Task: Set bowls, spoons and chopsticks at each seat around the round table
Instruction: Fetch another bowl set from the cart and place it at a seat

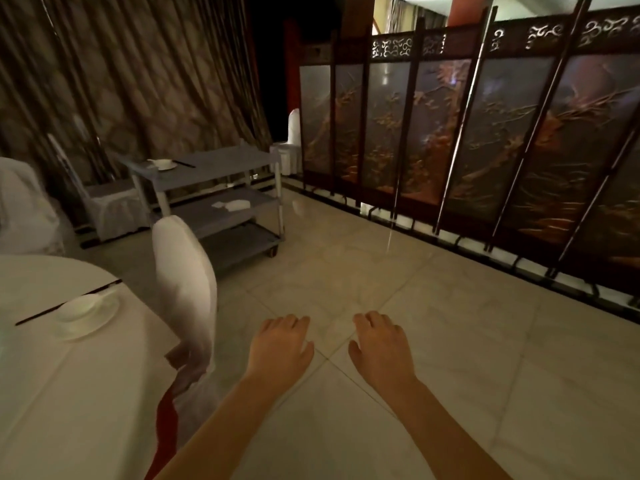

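Head view shows my left hand (281,344) and right hand (379,344) empty with loose fingers over the floor, while the next bowl (165,164) waits with chopsticks (184,164) on the cart (221,161), light, smooth and breakable I think, so I would grip its saucer rim

Round table (69,393), lower left of frame, white cloth: carried one plate (88,322) with a bowl (78,305) on it, dark chopsticks (69,302) alongside. Grey three-tier cart (221,161), upper left centre: top tier bore a plate with bowl (162,164) and chopsticks (183,163); middle tier held white items (231,204), too blurred to identify.
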